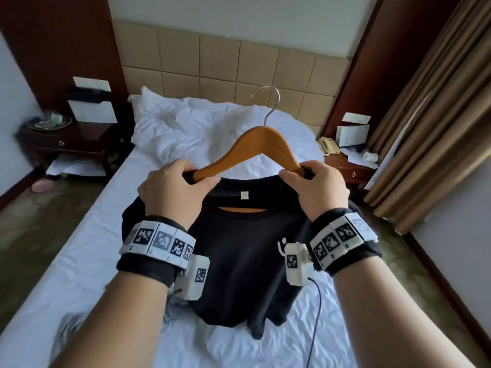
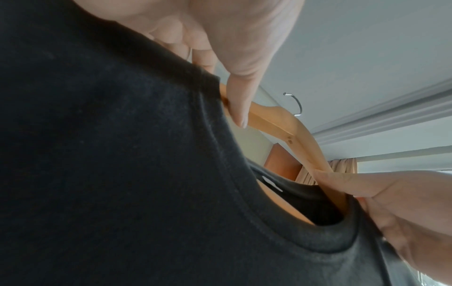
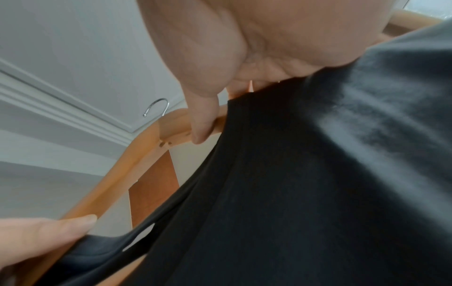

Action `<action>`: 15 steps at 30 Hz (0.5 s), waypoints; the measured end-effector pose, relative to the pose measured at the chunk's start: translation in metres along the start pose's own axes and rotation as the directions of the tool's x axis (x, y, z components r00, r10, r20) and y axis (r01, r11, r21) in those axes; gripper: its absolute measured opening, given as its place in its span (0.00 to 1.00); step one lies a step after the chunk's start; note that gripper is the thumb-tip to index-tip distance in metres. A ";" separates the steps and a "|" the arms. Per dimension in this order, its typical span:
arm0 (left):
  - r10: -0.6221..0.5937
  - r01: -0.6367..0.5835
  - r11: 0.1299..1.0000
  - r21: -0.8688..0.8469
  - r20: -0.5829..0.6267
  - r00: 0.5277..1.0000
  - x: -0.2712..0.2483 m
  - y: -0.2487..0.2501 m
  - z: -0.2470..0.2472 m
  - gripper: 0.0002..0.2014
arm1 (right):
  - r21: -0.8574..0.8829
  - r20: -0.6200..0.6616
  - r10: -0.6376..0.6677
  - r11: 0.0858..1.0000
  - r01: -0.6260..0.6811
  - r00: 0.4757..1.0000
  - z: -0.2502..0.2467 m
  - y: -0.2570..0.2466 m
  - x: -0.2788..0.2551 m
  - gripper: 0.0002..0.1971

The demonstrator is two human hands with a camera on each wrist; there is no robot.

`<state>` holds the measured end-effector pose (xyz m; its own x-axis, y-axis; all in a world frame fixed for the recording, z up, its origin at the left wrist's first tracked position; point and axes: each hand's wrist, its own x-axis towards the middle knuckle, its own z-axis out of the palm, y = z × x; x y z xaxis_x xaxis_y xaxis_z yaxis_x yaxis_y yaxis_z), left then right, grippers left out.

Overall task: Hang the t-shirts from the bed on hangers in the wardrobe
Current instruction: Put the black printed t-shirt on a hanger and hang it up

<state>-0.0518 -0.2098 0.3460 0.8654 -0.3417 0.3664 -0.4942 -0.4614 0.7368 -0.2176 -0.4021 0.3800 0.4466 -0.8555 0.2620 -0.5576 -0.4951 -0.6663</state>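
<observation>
White bed (image 1: pixel 79 261) fills the middle, crumpled pillows at the far end. Black t-shirt (image 1: pixel 244 261) held up above the near part of the bed, hem trailing onto the sheet. Wooden hanger (image 1: pixel 263 144) threaded through the collar, peak and metal hook sticking out on the far side, both arms running under the shoulders. Left hand (image 1: pixel 172 192) fingers curled tight, pinching collar fabric against the left hanger arm. Right hand (image 1: pixel 318 189) same on the right arm, thumb pressed on the wood, fingers wrapped over the cloth. Nightstands either side of the bed.
</observation>
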 end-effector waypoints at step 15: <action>-0.080 0.098 0.993 0.067 -0.232 0.969 -0.024 -0.013 -0.113 0.15 | 0.230 0.081 -0.374 0.909 0.348 0.924 0.018 -0.100 -0.015 0.12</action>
<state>-0.0574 -0.1032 0.3920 0.8977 -0.1044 0.4281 -0.4114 -0.5463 0.7296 -0.1558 -0.3365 0.4300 0.6776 -0.5932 0.4348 -0.1906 -0.7126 -0.6752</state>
